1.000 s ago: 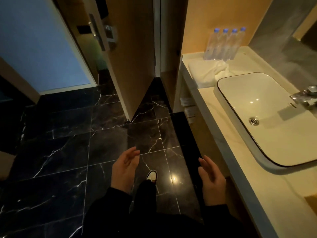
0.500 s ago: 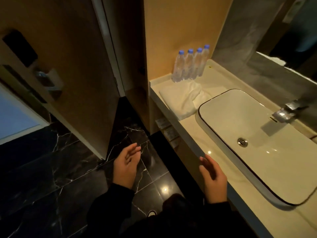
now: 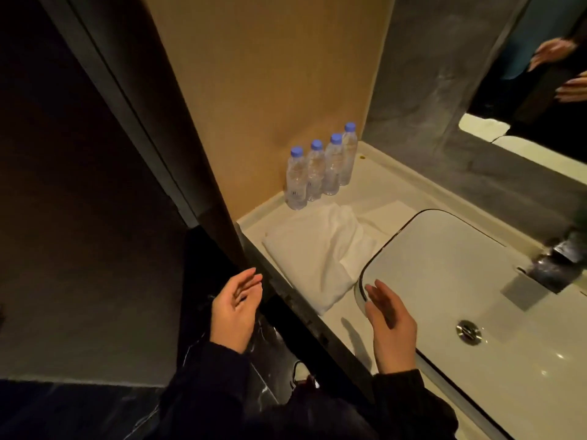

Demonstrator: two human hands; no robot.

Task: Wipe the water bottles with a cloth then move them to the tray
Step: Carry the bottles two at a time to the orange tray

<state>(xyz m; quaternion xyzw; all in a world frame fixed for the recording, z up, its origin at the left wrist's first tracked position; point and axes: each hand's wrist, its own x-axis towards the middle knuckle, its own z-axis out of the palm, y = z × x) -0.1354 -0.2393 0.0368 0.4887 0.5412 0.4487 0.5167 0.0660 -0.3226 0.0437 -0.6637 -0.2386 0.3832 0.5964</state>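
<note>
Several clear water bottles (image 3: 320,168) with blue caps stand upright in a row in the far left corner of the vanity counter (image 3: 336,325), against the tan wall. A crumpled white cloth (image 3: 317,252) lies on the counter just in front of them. My left hand (image 3: 236,309) hovers open beside the counter's front edge, holding nothing. My right hand (image 3: 389,322) is open over the left rim of the sink, just right of the cloth, touching neither cloth nor bottles. No tray is in view.
A white basin (image 3: 444,265) with a dark rim and metal drain (image 3: 468,332) fills the counter's right side. A chrome faucet (image 3: 552,263) sits at the right edge. A mirror (image 3: 540,90) hangs above. A dark door panel (image 3: 95,185) stands to the left.
The view has closed in on the counter. Both hands have risen and moved forward; my right hand now hangs over the sink rim near the cloth.
</note>
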